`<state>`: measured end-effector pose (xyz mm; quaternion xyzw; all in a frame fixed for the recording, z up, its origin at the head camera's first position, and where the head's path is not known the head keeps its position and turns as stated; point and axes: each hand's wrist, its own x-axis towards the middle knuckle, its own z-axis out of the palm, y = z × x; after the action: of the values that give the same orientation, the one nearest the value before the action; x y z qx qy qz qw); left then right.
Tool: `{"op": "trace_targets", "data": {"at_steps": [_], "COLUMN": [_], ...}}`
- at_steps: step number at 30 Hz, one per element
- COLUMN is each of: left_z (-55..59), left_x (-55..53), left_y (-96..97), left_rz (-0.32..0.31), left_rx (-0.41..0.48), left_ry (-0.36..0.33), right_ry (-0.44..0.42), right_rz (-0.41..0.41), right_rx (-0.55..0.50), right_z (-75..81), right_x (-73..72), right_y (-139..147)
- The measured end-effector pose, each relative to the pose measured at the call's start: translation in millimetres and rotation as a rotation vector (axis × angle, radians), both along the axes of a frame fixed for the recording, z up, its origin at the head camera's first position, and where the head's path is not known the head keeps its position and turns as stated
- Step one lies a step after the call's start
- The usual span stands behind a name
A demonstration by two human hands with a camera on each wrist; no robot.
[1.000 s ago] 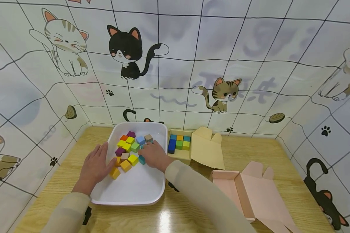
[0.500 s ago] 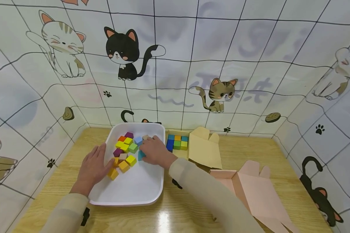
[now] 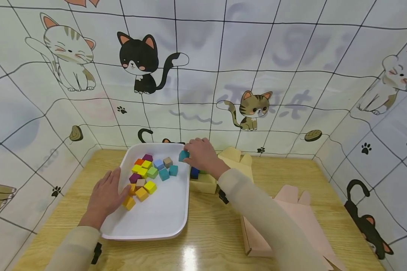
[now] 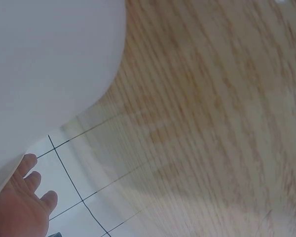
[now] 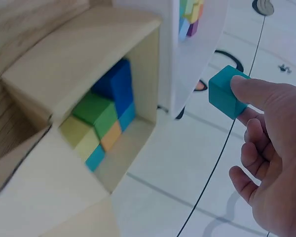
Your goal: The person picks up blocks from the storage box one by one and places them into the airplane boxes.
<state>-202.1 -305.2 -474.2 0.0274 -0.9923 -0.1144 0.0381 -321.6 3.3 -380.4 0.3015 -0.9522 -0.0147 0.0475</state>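
My right hand pinches a teal cube between thumb and fingers, above the tray's right rim and beside the yellow cardboard box. In the right wrist view that box holds blue, green, yellow, orange and teal blocks. My left hand rests on the left rim of the white tray, fingers extended; the left wrist view shows only part of it behind the tray wall. Several loose cubes lie in the tray, among them two teal cubes, yellow cubes and a green cube.
A pink cardboard box with its lid folded open stands at the right, partly behind my right sleeve. The yellow box's lid lies open to its right. A cat-print sheet rises behind the wooden table.
My right hand has lifted a teal cube out of the tray and moved right and back towards the yellow box. My left hand stays at the tray's left rim.
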Motion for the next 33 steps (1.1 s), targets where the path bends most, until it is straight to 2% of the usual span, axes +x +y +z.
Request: {"op": "trace_targets", "data": {"at_steps": [5,9,14,18,28,33], "left_z": [0.5,0.0,-0.1,-0.9,-2.1,-2.6], "left_x": [0.3,0.8,0.8,0.0,-0.7,-1.2], "left_y": [0.2,-0.6,-1.1,-0.8,-2.3,-2.3], "left_rz": [0.003,0.002,-0.002,-0.004,0.000,0.005], "left_rx": [0.005,-0.003,-0.008,-0.008,0.000,0.003], "left_ry": [0.001,0.011,0.021,0.021,0.021,0.010], "right_ry": [-0.013,-0.021,-0.080,-0.100,-0.135,-0.086], "right_rz": [-0.058,-0.078,-0.082,-0.064,-0.045,-0.028], "right_rx": [0.004,0.060,0.128,0.143,0.177,0.213], "right_z": [-3.5,-16.9,-37.8,-46.6,-53.5,-62.9], "right_x": [-7.9,-9.2,-9.0,-8.4,-5.3,-5.8], "right_y": [24.0,36.3,45.2,45.7,38.1,34.4]}}
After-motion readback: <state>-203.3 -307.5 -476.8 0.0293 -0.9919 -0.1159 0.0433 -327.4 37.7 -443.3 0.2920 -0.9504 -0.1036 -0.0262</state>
